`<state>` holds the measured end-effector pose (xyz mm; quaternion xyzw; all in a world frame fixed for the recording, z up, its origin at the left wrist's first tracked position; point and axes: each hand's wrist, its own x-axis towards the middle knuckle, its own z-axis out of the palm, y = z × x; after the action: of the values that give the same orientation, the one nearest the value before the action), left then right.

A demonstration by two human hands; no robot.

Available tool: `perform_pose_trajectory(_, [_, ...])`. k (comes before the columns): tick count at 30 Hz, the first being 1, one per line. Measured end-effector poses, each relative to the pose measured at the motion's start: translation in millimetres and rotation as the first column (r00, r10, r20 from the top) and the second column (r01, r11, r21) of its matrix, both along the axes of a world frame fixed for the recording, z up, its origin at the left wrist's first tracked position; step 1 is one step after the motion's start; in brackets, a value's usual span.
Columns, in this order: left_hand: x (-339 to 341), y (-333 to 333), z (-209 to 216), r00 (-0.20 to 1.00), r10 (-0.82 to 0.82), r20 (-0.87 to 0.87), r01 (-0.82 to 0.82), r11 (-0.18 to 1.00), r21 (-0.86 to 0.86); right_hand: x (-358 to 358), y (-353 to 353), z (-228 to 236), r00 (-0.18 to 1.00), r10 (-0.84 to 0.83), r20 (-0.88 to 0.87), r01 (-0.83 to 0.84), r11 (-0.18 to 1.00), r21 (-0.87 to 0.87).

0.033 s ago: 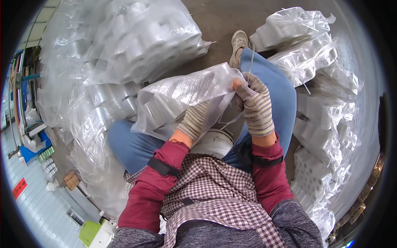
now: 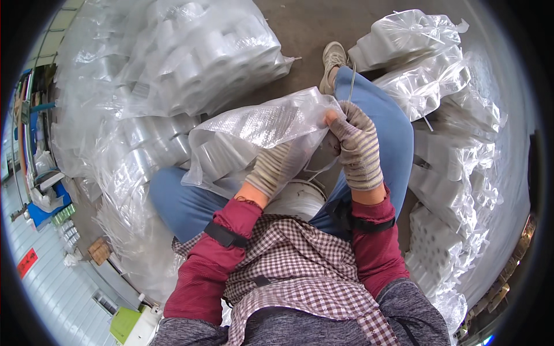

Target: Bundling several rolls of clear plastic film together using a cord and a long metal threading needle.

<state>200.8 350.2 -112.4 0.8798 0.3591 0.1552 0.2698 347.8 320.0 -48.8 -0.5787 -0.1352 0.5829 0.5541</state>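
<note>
A clear plastic bag (image 2: 248, 124) spreads between my hands above my lap, its wide mouth drooping to the left. My right hand (image 2: 358, 144), in a striped glove with bare fingertips, is closed in a pinch on the bag's gathered right end. Out of that grip a thin pale cord (image 2: 353, 81) sticks upward. My left hand (image 2: 271, 167), gloved alike, reaches into the bag from below; film covers its fingers, so their grip is hidden. A narrow white strip (image 2: 323, 171) dangles under the bag, near a white round container (image 2: 297, 199) between my legs.
Wrapped bundles of white cylindrical rolls (image 2: 202, 52) are heaped at the far left. More plastic-wrapped packs (image 2: 421, 86) line my right side. My shoe (image 2: 334, 56) rests on the brown floor (image 2: 303, 23). A green and white object (image 2: 130, 326) stands at lower left.
The bag's loose left edge has shifted slightly, and my left hand has moved a little to the left. My right hand stays in place.
</note>
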Motion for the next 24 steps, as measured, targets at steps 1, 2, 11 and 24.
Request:
perform_pose_trajectory(1, [-6.6,-3.7,-1.4,0.997,0.076,0.016,-0.076,0.996,0.046,0.9,0.9,0.3,1.0,0.003,-0.001,-0.003,1.0,-0.001])
perform_pose_trajectory(2, [-15.2,-5.5,-0.7,0.988,0.149,0.033,-0.151,0.984,0.092,1.3,2.4,2.3,1.0,0.007,-0.015,-0.007,1.0,0.003])
perform_pose_trajectory(11, [-51.7,22.3,48.8,0.492,-0.04,-0.87,-0.302,0.929,-0.213,5.7,2.4,3.7,0.997,-0.057,-0.043,0.058,0.998,0.019])
perform_pose_trajectory(24, [-69.9,17.2,-21.2,0.903,0.032,-0.429,-0.004,0.998,0.067,0.2,8.7,4.0,0.999,-0.037,-0.001,0.037,0.999,0.033])
